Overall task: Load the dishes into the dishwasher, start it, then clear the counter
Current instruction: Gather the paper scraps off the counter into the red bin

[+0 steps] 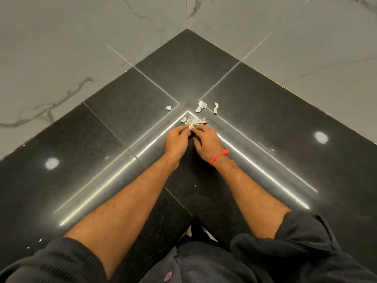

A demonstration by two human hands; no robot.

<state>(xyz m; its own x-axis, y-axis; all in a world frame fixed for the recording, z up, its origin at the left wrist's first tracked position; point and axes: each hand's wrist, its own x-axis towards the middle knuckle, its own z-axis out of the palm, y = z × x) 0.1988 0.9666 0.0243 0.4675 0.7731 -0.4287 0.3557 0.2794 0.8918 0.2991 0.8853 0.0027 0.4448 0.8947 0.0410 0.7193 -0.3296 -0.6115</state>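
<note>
Small white scraps, like torn paper or shell bits, lie on a black polished counter (265, 123) in its inner corner. The main heap of scraps (191, 120) sits right in front of my fingertips. My left hand (177, 139) and my right hand (206, 141) are side by side, fingers curled, both pinching at the near edge of that heap. A red band (220, 157) circles my right wrist. More scraps lie farther back: a pair of scraps (201, 106), a lone strip (215, 108) and a single scrap (168, 107) to the left.
Grey marble-look walls (81, 48) meet behind the counter corner. Tiny white crumbs (195, 185) lie between my forearms and crumbs (40, 240) near the front left edge. Ceiling lights reflect in the black surface. No dishes or dishwasher in view.
</note>
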